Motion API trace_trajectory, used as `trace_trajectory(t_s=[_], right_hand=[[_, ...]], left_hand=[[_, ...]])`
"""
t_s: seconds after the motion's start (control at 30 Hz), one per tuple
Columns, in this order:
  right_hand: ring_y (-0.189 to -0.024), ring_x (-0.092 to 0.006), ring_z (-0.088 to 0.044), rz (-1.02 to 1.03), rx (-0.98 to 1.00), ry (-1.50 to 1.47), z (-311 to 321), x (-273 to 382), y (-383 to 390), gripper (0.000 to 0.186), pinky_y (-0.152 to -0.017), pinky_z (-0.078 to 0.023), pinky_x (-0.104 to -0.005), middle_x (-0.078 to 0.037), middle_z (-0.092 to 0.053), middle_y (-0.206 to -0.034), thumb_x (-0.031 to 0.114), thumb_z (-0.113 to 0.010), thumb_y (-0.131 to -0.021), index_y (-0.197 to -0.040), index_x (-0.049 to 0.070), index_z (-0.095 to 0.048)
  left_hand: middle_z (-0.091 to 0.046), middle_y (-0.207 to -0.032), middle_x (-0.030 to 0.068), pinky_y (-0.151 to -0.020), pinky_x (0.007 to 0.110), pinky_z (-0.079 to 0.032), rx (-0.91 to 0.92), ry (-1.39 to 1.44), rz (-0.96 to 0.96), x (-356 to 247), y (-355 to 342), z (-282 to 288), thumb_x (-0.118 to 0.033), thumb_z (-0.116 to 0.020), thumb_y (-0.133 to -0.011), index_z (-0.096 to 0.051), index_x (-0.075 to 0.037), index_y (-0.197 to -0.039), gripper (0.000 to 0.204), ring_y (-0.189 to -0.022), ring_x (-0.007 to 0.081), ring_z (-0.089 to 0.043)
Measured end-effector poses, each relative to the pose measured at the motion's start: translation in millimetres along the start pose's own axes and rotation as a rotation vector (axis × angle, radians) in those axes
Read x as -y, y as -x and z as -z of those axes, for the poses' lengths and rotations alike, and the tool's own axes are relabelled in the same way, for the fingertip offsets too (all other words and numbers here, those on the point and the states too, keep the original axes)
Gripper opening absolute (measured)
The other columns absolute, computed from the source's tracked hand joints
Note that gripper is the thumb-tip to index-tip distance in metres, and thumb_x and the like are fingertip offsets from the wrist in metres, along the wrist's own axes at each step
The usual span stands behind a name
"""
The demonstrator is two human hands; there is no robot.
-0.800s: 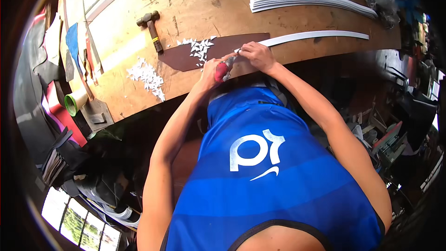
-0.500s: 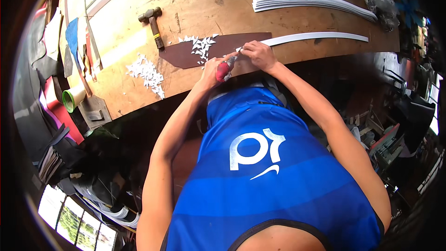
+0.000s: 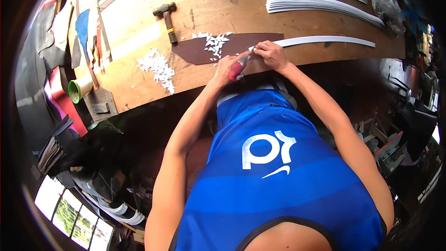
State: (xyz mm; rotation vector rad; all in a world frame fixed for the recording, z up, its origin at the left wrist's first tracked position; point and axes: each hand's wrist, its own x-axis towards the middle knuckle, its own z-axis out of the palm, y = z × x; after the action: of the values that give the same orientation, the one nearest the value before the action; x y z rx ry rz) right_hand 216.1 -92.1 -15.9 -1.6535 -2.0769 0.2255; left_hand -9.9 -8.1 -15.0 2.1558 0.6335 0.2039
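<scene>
The white strip point(image 3: 327, 40) runs to the right of the grip over the bench point(image 3: 204, 14), its near end seemingly pinched in the right hand point(image 3: 272, 56), while the left hand point(image 3: 224, 67) is closed around a red-and-grey tool point(image 3: 237, 69) just beside this end. Since half a second ago the whole view slides rightward, but hands, strip and brown board point(image 3: 246, 41) keep nearly the same arrangement, so I judge the work is at the same point. White cuttings point(image 3: 156, 66) and the hammer point(image 3: 168, 21) lie left of the grip, stacked strips point(image 3: 318, 7) beyond it, toward the right.
</scene>
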Motion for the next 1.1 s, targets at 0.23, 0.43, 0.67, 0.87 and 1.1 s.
trace_trajectory(t_s=[0.23, 0.43, 0.67, 0.87, 1.1], right_hand=[[-0.09, -0.0194, -0.063, -0.004, 0.005, 0.016, -4, 3, 2, 0.017, -0.074, -0.054, -0.0322, 0.001, -0.064, -0.094, 0.011, -0.059, -0.079, -0.093, 0.013, -0.07], [-0.087, -0.0194, -0.062, 0.039, 0.033, 0.049, -3, 2, -1, 0.018, -0.072, -0.054, -0.0321, 0.002, -0.062, -0.092, 0.011, -0.059, -0.079, -0.093, 0.014, -0.069], [-0.084, -0.019, -0.06, 0.089, 0.068, 0.085, -2, -6, -1, 0.015, -0.07, -0.053, -0.0319, 0.001, -0.059, -0.094, 0.011, -0.059, -0.078, -0.091, 0.014, -0.068], [-0.085, -0.0208, -0.059, 0.28, 0.159, 0.084, 3, -16, -12, 0.01, -0.071, -0.054, -0.0319, -0.006, -0.058, -0.101, 0.014, -0.063, -0.077, -0.087, 0.009, -0.065], [-0.084, -0.0201, -0.061, 0.343, 0.226, -0.123, 7, -27, -24, 0.007, -0.07, -0.054, -0.0317, -0.001, -0.064, -0.1, 0.013, -0.062, -0.083, -0.079, 0.007, -0.064]], left_hand=[[-0.069, -0.075, 0.0135, -0.065, 0.039, -0.054, -0.022, 0.012, 0.015, -2, 3, -1, -0.015, -0.06, -0.087, -0.049, -0.028, -0.144, 0.059, -0.067, 0.0317, -0.069], [-0.07, -0.088, 0.0163, -0.069, 0.042, -0.054, -0.024, 0.13, 0.079, 10, 20, -8, -0.02, -0.063, -0.087, -0.053, -0.029, -0.141, 0.055, -0.078, 0.0352, -0.069], [-0.066, -0.079, 0.0026, -0.067, 0.025, -0.047, -0.211, 0.441, 0.249, -1, 26, 2, -0.022, -0.055, -0.102, -0.061, -0.015, -0.135, 0.035, -0.071, 0.0065, -0.053], [-0.072, -0.1, 0.0174, -0.074, 0.033, -0.054, -0.423, 0.24, 0.184, -35, 33, -15, -0.015, -0.062, -0.096, -0.064, -0.011, -0.127, 0.031, -0.085, 0.0271, -0.072], [-0.071, -0.102, 0.0193, -0.078, 0.033, -0.054, -0.723, 0.278, 0.515, -75, 27, -55, -0.016, -0.062, -0.096, -0.066, -0.008, -0.124, 0.029, -0.094, 0.0293, -0.072]])
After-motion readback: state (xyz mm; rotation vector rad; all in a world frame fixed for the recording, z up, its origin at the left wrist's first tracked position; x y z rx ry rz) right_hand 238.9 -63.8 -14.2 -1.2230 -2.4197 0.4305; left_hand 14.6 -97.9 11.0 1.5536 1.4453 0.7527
